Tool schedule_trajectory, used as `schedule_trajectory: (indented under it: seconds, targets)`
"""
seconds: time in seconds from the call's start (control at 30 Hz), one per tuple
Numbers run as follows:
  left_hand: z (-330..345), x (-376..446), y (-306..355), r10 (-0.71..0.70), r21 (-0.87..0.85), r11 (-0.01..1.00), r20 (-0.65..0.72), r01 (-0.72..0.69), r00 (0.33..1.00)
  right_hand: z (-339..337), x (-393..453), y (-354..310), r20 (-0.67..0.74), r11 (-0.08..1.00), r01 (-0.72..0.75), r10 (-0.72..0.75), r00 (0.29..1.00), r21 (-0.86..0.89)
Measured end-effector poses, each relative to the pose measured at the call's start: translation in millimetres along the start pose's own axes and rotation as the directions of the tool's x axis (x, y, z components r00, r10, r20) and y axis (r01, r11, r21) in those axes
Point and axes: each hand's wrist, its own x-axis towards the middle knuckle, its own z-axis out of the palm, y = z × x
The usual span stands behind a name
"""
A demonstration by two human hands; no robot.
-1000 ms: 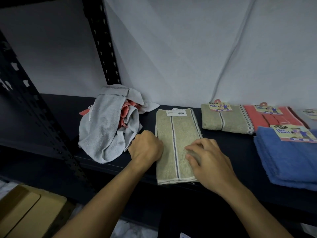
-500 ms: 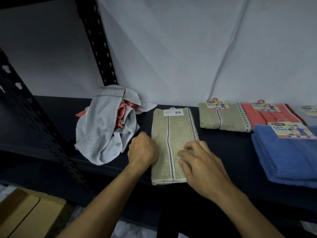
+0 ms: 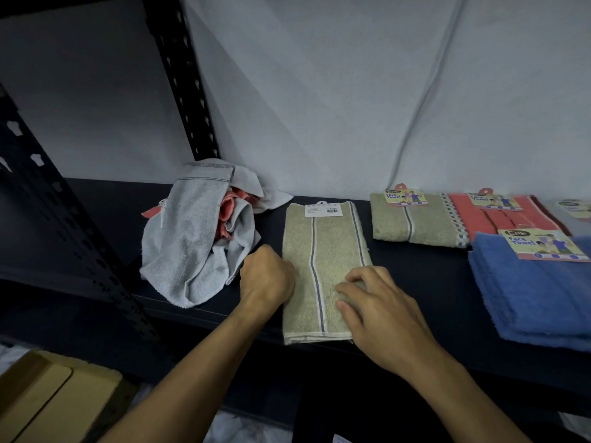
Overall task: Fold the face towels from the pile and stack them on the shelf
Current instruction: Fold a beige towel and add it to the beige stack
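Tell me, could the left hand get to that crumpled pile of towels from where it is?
Probably yes. The left hand rests at the beige towel's left edge, right beside the pile, with only bare shelf between them.

"ENE Face Towel" reads on the card label (image 3: 543,244) lying on the blue towels (image 3: 531,292).
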Motion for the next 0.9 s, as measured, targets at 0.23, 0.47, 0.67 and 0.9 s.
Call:
schedule_trajectory:
  seconds: [0.23,0.47,0.67,0.9]
  targets:
    - [-5,1,1,0.016,0.034,0.999,0.017,-0.017,1.0,-3,0,-1,0.035,0.999,0.002,-0.004,0.999,0.04]
    - [-25,-17,5,0.147,0.085,0.987,-0.124,-0.137,0.981,-22,-14,24,-0.13,0.97,-0.069,0.102,0.986,0.233]
    - [-16,-36,4,0.509,0.103,0.849,0.097,-0.518,0.855,-26,-28,32,-0.093,0.978,-0.041,0.061,0.994,0.202]
    - [3,-35,-13,0.433,0.18,0.815,0.442,-0.551,0.785,-26,-38,41,0.162,0.984,0.039,-0.068,0.984,0.175]
